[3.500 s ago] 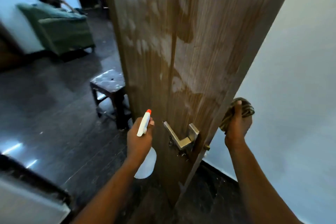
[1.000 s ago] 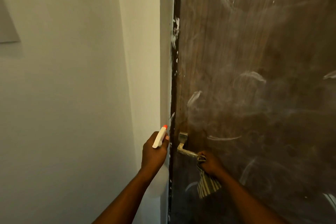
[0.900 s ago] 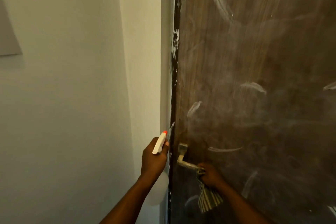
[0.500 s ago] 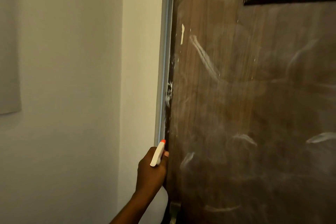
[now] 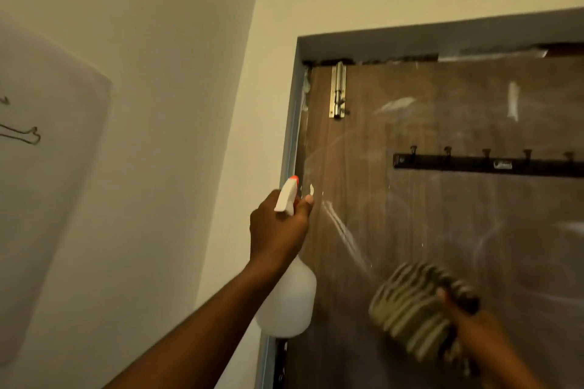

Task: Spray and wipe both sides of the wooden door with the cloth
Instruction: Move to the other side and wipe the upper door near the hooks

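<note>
We face a closed brown wooden door (image 5: 442, 230), streaked with pale smears and set in a grey door frame (image 5: 292, 123). Our left hand (image 5: 278, 230) is raised at the door's left edge, fingers wrapped round the neck of a white spray bottle (image 5: 289, 303). The bottle's orange-tipped nozzle points up toward the door, and its round body hangs below the fist. Lower and to the right, our right hand (image 5: 464, 322) grips a bunched striped cloth (image 5: 410, 306) in front of the door face. This part is blurred, so we cannot tell whether the cloth touches the wood. Near the door's top left corner is a silver sliding bolt (image 5: 338, 90), mounted upright. A dark hook rail (image 5: 486, 164) runs across the door to the right, above the cloth. To the left is a cream wall (image 5: 173, 104), with a pale sheet (image 5: 47, 167) bearing faint line drawings fixed to it.
</note>
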A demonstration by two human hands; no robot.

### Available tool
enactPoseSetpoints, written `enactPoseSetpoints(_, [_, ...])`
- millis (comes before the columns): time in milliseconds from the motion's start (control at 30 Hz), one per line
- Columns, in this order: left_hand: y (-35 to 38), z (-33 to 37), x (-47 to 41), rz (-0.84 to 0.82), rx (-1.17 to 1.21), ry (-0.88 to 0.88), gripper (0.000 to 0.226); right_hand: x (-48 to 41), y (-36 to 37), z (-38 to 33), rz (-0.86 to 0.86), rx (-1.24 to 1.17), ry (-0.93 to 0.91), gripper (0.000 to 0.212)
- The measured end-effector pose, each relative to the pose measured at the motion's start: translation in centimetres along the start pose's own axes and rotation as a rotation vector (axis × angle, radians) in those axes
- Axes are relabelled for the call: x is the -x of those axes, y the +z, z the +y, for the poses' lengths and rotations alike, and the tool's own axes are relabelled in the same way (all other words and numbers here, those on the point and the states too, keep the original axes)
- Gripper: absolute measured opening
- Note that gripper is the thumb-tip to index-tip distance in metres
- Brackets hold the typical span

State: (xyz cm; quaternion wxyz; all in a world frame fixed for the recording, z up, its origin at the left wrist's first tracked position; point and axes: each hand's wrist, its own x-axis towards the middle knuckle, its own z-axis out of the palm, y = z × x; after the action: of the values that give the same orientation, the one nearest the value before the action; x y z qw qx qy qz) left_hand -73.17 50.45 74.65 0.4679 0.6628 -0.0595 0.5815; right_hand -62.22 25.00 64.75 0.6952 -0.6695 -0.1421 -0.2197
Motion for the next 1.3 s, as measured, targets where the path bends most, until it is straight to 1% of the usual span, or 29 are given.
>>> enactPoseSetpoints(33, [0.1, 1.2, -1.4, 0.008, 0.002, 0.031, 0.039, -0.9, -0.6, -2.5, 0.111, -0.107, 0.003, 0.024])
enactPoseSetpoints(100, [0.3, 3.4, -3.8, 0.02, -0.003, 0.07, 0.045, -3.8, -1.6, -6.5, 0.325, -0.262, -0.066, 0.053])
enactPoseSetpoints(133, [0.3, 4.4, -4.9, 0.022, -0.012, 0.085, 0.048, -4.5, -2.0, -8.2, 0.37, -0.332, -0.079, 0.058])
enactPoseSetpoints(200, [0.4, 6.1, -6.8, 0.031, -0.038, 0.117, 0.056, -5.3, -2.0, -11.5, 0.443, -0.381, -0.12, 0.049])
enactPoseSetpoints(233, [0.5, 6.7, -7.6, 0.039, -0.053, 0.136, 0.059, -5.4, -1.7, -13.1, 0.487, -0.373, -0.143, 0.045])
enactPoseSetpoints(333, [0.7, 7.8, -9.1, 0.065, -0.112, 0.135, 0.063, -5.4, -0.5, -16.9, 0.52, -0.3, -0.194, 0.038])
enactPoseSetpoints(433, [0.8, 7.4, -10.5, 0.076, -0.095, 0.056, 0.063, -5.8, 0.6, -19.6, 0.524, -0.249, -0.232, 0.04])
enactPoseSetpoints(500, [0.9, 6.8, -11.7, 0.041, -0.054, 0.016, 0.064, -6.3, 1.1, -21.5, 0.569, -0.206, -0.267, 0.043])
enactPoseSetpoints(600, [1.2, 6.5, -13.1, -0.061, -0.027, 0.036, 0.064, -7.0, 1.8, -24.6, 0.628, -0.212, -0.317, 0.041])
enactPoseSetpoints(733, [2.0, 6.7, -15.1, -0.067, -0.008, 0.09, 0.055, -9.1, 4.6, -29.9, 0.661, -0.29, -0.453, 0.041])
enactPoseSetpoints(767, [2.0, 6.8, -15.5, -0.07, -0.004, 0.091, 0.053, -9.6, 5.8, -31.1, 0.662, -0.278, -0.525, 0.038])
enactPoseSetpoints(800, [2.0, 6.9, -16.1, -0.073, 0.006, 0.096, 0.052, -10.0, 7.3, -32.1, 0.669, -0.224, -0.64, 0.037])
enactPoseSetpoints(833, [2.1, 6.8, -16.7, -0.078, 0.018, 0.098, 0.05, -10.4, 8.9, -32.6, 0.683, -0.115, -0.787, 0.037])
enactPoseSetpoints(933, [2.0, 6.8, -17.7, -0.081, 0.038, 0.109, 0.045, -12.7, 14.0, -32.5, 0.666, 0.358, -1.303, 0.039])
enactPoseSetpoints(967, [1.8, 6.8, -18.1, -0.076, 0.065, 0.12, 0.044, -14.0, 15.6, -32.3, 0.649, 0.546, -1.437, 0.042])
enactPoseSetpoints(1000, [1.6, 7.0, -18.3, -0.073, 0.087, 0.122, 0.042, -15.3, 17.3, -31.8, 0.596, 0.718, -1.513, 0.046])
enactPoseSetpoints(1033, [1.4, 6.9, -18.7, -0.069, 0.113, 0.127, 0.041, -16.6, 19.3, -30.8, 0.511, 0.865, -1.508, 0.046])
enactPoseSetpoints(1067, [1.3, 6.9, -18.9, -0.076, 0.12, 0.132, 0.038, -17.3, 21.1, -29.6, 0.428, 0.956, -1.454, 0.042])
enactPoseSetpoints(1133, [1.4, 6.8, -19.3, -0.099, 0.112, 0.137, 0.034, -19.1, 24.4, -27.0, 0.337, 1.089, -1.263, 0.032])
enactPoseSetpoints(1233, [2.0, 5.7, -20.3, -0.108, 0.071, 0.13, 0.037, -21.5, 27.3, -26.1, 0.358, 1.112, -1.099, 0.039])
enactPoseSetpoints(1267, [2.1, 5.3, -20.5, -0.107, 0.067, 0.131, 0.04, -22.2, 27.8, -26.5, 0.327, 1.117, -1.065, 0.042])
enactPoseSetpoints(1300, [2.2, 5.0, -20.8, -0.1, 0.07, 0.136, 0.043, -22.8, 28.2, -27.2, 0.294, 1.028, -1.036, 0.045])
